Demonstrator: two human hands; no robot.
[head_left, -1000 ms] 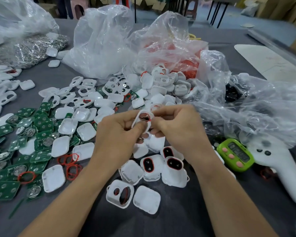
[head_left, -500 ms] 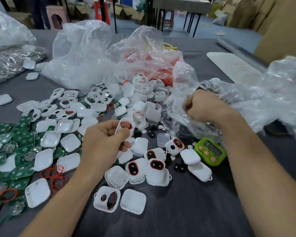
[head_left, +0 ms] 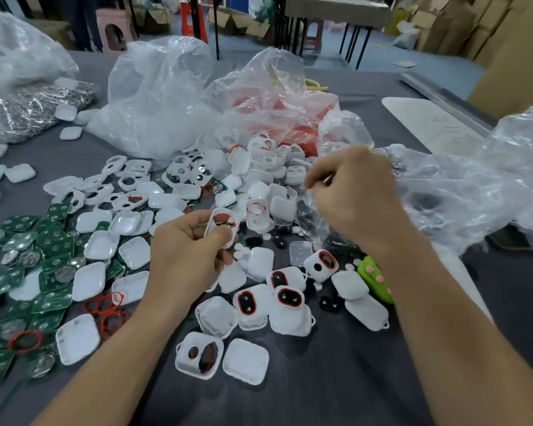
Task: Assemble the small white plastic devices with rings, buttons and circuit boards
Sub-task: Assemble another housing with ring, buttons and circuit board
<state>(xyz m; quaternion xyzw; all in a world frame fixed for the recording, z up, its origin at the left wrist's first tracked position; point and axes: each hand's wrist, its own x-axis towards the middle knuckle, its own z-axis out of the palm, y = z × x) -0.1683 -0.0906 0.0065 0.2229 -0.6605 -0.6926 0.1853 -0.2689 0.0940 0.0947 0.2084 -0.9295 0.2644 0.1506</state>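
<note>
My surface (head_left: pixel 336 395) carries clear bags (head_left: pixel 166 96), green circuit boards (head_left: pixel 53 241) and loose white shells (head_left: pixel 243 361). My left hand (head_left: pixel 182 256) pinches a red-ringed shell (head_left: pixel 222 222) above the pile. My right hand (head_left: pixel 354 195) is curled beside the bags, and I cannot tell on what.

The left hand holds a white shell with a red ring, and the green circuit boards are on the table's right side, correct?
Not quite: the head view shows the green circuit boards on the table's left side. The left hand does hold the white shell with its red ring.
</note>
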